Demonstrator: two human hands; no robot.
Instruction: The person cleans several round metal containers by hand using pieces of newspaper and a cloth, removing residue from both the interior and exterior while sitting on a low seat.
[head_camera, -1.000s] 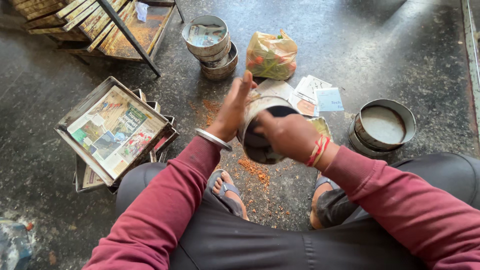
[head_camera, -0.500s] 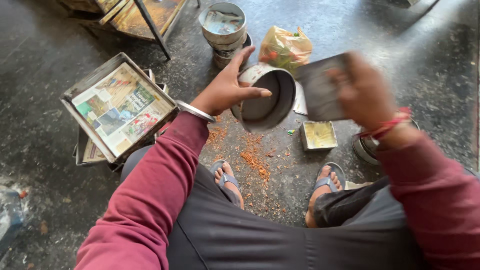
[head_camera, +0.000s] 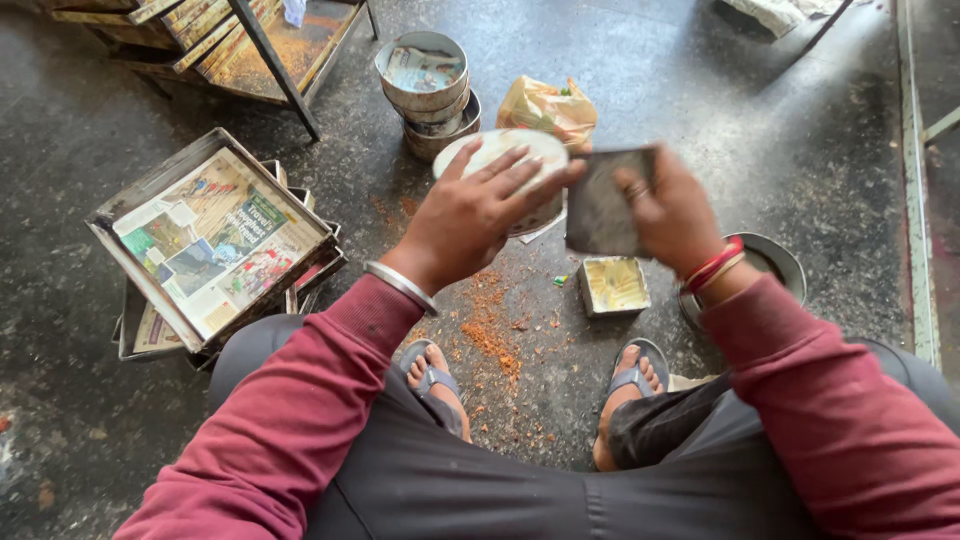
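Note:
My left hand (head_camera: 470, 215) lies spread over a round metal tin (head_camera: 530, 155) lined with pale paper and holds it tilted above the floor. My right hand (head_camera: 672, 215) grips a small dark rectangular metal tin (head_camera: 603, 205) right beside the round one, its dark underside toward me. Below them on the floor sits a small square tin (head_camera: 614, 285) lined with yellowish paper. Orange crumbs (head_camera: 490, 325) are scattered on the dark floor between my sandalled feet.
A stack of rectangular trays lined with newspaper (head_camera: 205, 245) stands at the left. A stack of round tins (head_camera: 428, 90) and an orange plastic bag (head_camera: 550, 108) sit behind. A round metal pan (head_camera: 775, 262) is at the right. A metal rack with trays (head_camera: 250, 40) stands at the back left.
My left hand has turned the round tin so its paper-lined face shows. My right hand has brought the dark rectangular tin in from the right, close beside the round tin.

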